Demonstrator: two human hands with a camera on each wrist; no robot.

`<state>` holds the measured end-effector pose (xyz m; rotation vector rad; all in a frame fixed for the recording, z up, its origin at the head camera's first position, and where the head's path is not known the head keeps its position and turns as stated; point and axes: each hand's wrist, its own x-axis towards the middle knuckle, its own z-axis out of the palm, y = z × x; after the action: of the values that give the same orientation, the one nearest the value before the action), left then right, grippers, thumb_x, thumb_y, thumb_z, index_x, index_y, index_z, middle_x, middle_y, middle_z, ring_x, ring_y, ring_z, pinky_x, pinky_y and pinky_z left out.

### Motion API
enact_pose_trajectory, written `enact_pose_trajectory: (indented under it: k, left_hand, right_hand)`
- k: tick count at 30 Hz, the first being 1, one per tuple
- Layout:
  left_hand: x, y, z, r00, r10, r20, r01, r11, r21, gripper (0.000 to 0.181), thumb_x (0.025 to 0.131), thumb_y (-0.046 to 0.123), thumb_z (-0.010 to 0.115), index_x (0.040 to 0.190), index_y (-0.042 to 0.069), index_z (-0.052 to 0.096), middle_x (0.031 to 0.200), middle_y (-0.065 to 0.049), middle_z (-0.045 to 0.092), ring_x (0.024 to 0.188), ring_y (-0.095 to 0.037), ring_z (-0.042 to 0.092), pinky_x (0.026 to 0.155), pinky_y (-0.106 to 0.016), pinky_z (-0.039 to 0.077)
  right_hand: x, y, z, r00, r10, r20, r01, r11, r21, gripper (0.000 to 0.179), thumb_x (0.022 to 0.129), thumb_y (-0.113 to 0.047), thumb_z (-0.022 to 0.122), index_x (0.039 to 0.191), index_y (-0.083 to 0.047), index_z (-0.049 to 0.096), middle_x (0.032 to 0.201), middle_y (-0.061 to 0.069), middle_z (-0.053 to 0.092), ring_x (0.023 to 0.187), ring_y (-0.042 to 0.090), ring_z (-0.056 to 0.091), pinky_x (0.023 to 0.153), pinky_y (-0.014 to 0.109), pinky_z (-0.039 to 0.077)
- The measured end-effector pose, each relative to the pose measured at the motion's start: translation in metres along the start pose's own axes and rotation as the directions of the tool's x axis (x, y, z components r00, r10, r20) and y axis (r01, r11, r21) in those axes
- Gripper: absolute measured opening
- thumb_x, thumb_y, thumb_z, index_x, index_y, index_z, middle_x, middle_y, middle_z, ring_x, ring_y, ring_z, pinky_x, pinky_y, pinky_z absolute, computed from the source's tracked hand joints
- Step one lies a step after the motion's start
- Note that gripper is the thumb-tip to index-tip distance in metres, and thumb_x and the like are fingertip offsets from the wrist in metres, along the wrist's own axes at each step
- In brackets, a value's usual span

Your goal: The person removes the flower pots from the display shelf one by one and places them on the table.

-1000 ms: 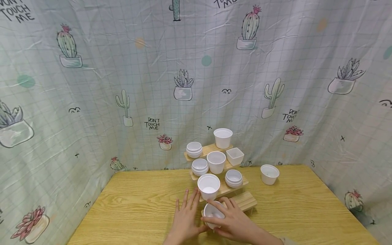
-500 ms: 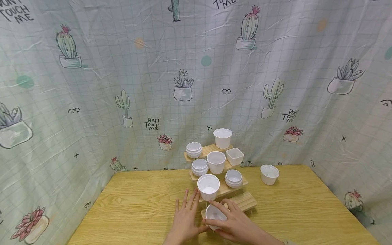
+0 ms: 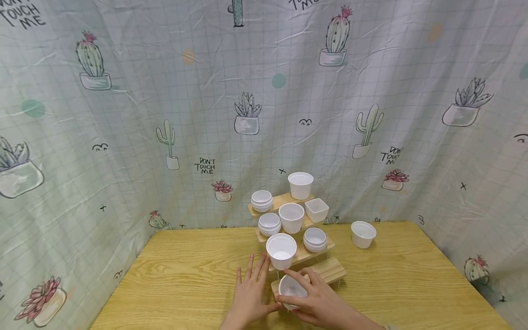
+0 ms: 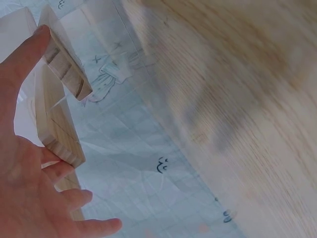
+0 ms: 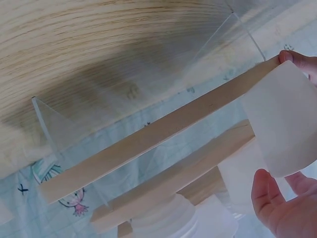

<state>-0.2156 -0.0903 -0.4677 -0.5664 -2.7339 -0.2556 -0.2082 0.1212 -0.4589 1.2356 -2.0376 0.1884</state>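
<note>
A wooden tiered stand (image 3: 330,271) with clear supports carries white pots. On the left end of its lowest step sits a white plastic pot (image 3: 291,289), gripped by my right hand (image 3: 319,300) with fingers curled round its side. The same pot (image 5: 287,119) appears large in the right wrist view. My left hand (image 3: 249,295) is spread along the stand's left side, its fingers fairly straight. In the left wrist view, fingertips of that hand (image 4: 29,193) touch the ends of the wooden steps (image 4: 59,129). Another round white pot (image 3: 281,252) stands one step higher.
Higher steps hold round pots (image 3: 291,219), ridged pots (image 3: 315,240) and a square pot (image 3: 316,210). A separate white pot (image 3: 363,235) stands on the yellow wood-grain table (image 3: 185,275), right of the stand. A cactus-print curtain (image 3: 198,114) hangs behind.
My right hand and the pot it grips have shifted slightly to the right along the lowest step. My left hand keeps its place at the stand's side.
</note>
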Motion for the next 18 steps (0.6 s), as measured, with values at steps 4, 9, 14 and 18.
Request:
enact_pose_trajectory:
  k: [4,9,14,18]
  left_hand:
    - [0.0,0.0,0.0,1.0,-0.003,0.003,0.003,1.0,-0.01,0.112,0.055,0.067,0.068,0.141,0.009,0.025,0.148,-0.006,0.025,0.135,-0.037,0.018,0.095,-0.067,0.027]
    - [-0.001,0.0,0.0,1.0,-0.006,0.005,0.006,1.0,-0.017,0.113,0.054,0.066,0.069,0.141,0.009,0.025,0.148,-0.006,0.024,0.135,-0.037,0.018,0.096,-0.067,0.026]
    - [-0.001,0.0,0.0,1.0,-0.005,0.006,0.005,1.0,-0.018,0.113,0.054,0.066,0.068,0.141,0.009,0.024,0.149,-0.006,0.022,0.136,-0.038,0.016,0.096,-0.067,0.026]
    - [-0.001,0.001,0.0,1.0,-0.004,0.008,0.005,1.0,-0.02,0.114,0.054,0.066,0.068,0.142,0.01,0.022,0.149,-0.006,0.021,0.136,-0.037,0.015,0.097,-0.067,0.025]
  right_hand:
    - [-0.003,0.001,-0.001,1.0,-0.007,-0.023,0.007,1.0,0.001,0.063,0.063,-0.04,0.077,0.121,-0.041,0.052,0.128,0.006,0.048,0.095,0.018,0.042,0.071,0.031,0.045]
    - [-0.007,0.004,-0.006,1.0,0.014,-0.009,-0.014,1.0,-0.017,0.059,0.064,-0.042,0.075,0.119,-0.042,0.052,0.122,0.006,0.05,0.096,0.019,0.043,0.068,0.032,0.048]
    - [-0.011,0.011,-0.011,1.0,0.003,-0.02,-0.003,1.0,-0.021,0.043,0.078,-0.047,0.062,0.119,-0.04,0.052,0.118,0.009,0.051,0.096,0.022,0.044,0.067,0.032,0.049]
    - [-0.016,0.015,-0.016,1.0,0.008,-0.009,-0.008,1.0,-0.006,0.038,0.083,-0.049,0.053,0.12,-0.039,0.053,0.119,0.011,0.05,0.098,0.023,0.044,0.067,0.033,0.049]
